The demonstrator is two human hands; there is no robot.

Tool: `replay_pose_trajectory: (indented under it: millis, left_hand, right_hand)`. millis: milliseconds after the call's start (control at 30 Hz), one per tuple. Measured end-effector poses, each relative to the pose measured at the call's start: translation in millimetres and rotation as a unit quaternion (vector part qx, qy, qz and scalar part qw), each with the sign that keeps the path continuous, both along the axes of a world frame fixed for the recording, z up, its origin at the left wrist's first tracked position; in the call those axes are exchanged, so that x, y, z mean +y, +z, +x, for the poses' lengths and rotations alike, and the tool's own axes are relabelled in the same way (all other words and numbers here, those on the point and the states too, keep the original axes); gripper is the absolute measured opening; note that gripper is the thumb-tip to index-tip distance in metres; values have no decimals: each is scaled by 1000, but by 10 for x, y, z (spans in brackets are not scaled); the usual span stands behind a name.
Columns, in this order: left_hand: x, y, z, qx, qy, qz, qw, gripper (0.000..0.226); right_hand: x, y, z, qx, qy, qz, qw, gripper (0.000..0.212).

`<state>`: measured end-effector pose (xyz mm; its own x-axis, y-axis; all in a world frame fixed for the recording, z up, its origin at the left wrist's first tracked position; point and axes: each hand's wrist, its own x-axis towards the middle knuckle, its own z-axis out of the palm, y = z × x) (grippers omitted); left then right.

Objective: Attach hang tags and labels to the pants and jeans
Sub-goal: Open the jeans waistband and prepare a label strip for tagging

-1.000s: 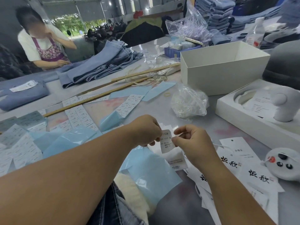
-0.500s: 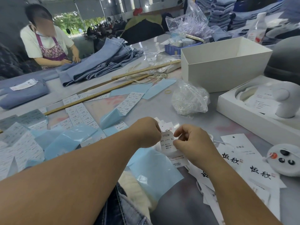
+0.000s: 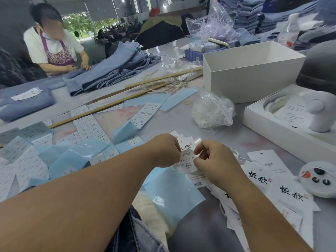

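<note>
My left hand [image 3: 166, 150] and my right hand [image 3: 213, 160] pinch a small white size label [image 3: 187, 160] printed "1103# XL" between them, low over a white hang tag [image 3: 197, 179] on the table. More hang tags [image 3: 283, 186] with black brush characters lie spread to the right. Sheets of white sticker labels [image 3: 87, 128] and pale blue backing sheets [image 3: 172, 193] cover the table at left and centre. Dark jeans [image 3: 143, 237] lie at the near edge under my left arm. Light blue jeans [image 3: 116, 70] are piled further back.
A white open box [image 3: 251, 82] stands at the right rear, a clear bag of plastic fasteners [image 3: 212, 110] in front of it. A white tray holding a white device [image 3: 272, 130] and a round white controller [image 3: 320, 180] sit right. Two wooden rulers [image 3: 112, 106] cross the middle. Another person [image 3: 54, 46] works far left.
Both hands have lowered the size label from above the table down onto the hang tag pile. The person at the far left has brought both hands down onto jeans.
</note>
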<state>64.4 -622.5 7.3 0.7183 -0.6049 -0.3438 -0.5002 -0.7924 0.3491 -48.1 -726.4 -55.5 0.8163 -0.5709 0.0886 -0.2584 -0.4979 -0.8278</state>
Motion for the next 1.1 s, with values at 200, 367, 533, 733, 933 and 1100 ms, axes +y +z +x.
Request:
replay_pose_trajectory:
  millis: [200,367,533,733,933,1100]
  left_hand:
    - [9,-2,-9,-2,-17,19,1000,21]
    - [22,9,-21,-17,-43,40,998,25]
    - [37,5,-57,-91,-90,80,989,29]
    - [41,37,-147,-258,-190,194,927,38]
    - [90,92,-130,-301,-170,256,903,20]
    - [102,73,-144,-279,-170,273,905,18]
  right_hand:
    - [21,-8,5,5,-7,-32,999,16]
    - [49,-52,27,16,-3,-53,998,13]
    - [29,-101,44,15,-6,-48,999,14]
    - [8,-134,60,19,-5,-35,999,25]
    - [2,-121,68,37,-14,-25,999,35]
    - [-33,-96,43,40,-13,-7,999,42]
